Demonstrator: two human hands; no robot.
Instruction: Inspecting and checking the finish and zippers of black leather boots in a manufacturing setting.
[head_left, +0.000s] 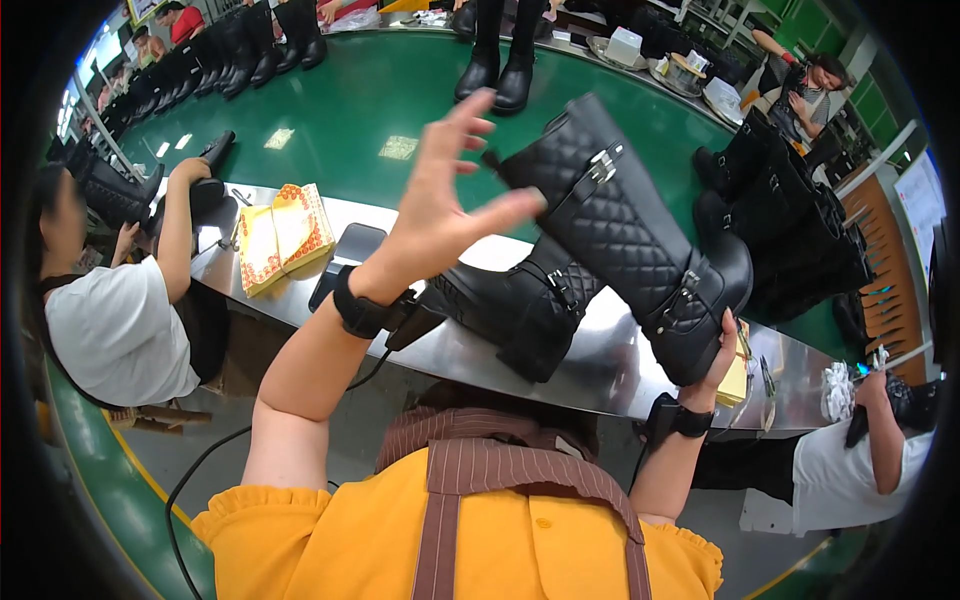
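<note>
A tall black quilted boot (625,205) with buckled straps is held up in front of me, tilted so its shaft points up and left. My right hand (722,355) grips it low down by the foot. Near the top of the shaft, my left hand (440,200) is raised with fingers spread; its thumb comes close to the shaft, and I cannot tell whether it touches. Below, a second black boot (530,320) lies on its side on the metal worktop (625,395), partly hidden by the first.
Left on the worktop sit a bundle of yellow and red printed paper (283,240) and a dark flat device (357,245). Beyond runs a green conveyor belt (350,100) carrying black boots (505,70). More boots (780,220) crowd the right. Co-workers sit on both sides (125,330).
</note>
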